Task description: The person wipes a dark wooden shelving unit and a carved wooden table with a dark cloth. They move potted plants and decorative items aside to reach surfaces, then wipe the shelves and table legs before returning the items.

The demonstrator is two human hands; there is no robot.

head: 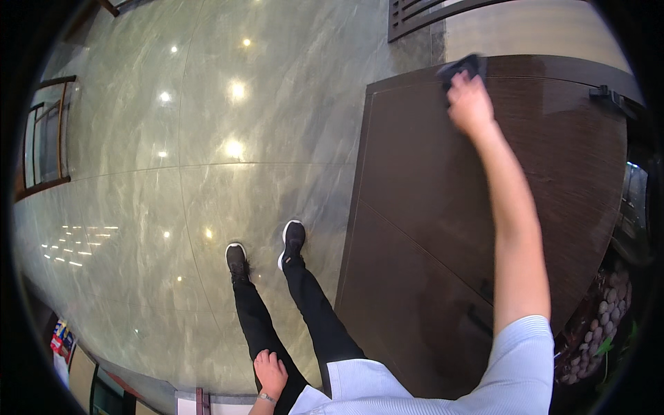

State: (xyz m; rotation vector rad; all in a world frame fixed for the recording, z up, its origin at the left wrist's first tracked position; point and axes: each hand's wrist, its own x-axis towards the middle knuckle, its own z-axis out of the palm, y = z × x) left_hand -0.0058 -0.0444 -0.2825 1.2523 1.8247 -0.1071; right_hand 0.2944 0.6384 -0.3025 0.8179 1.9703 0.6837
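Observation:
My right hand (471,106) is stretched far forward and grips a dark cloth (463,67), which is slightly blurred. The cloth lies against the upper edge of a large dark brown wood-grain panel (425,171), perhaps a door. Fine straight grooves cross this panel, and a dark fitting (606,96) sticks out near its far right corner. Down by my left thigh, my left hand (271,372) hangs with nothing in it, its fingers loosely bent and a little apart. A watch or bracelet (266,398) circles that wrist.
Glossy grey marbled tiles (129,207) cover the floor and reflect ceiling lights. Wooden-framed furniture (61,132) stands at the left, and dark slats (415,18) are at the top. Rounded pebbles (604,316) and green leaves (605,346) lie at lower right. Colourful packets (62,340) are at lower left.

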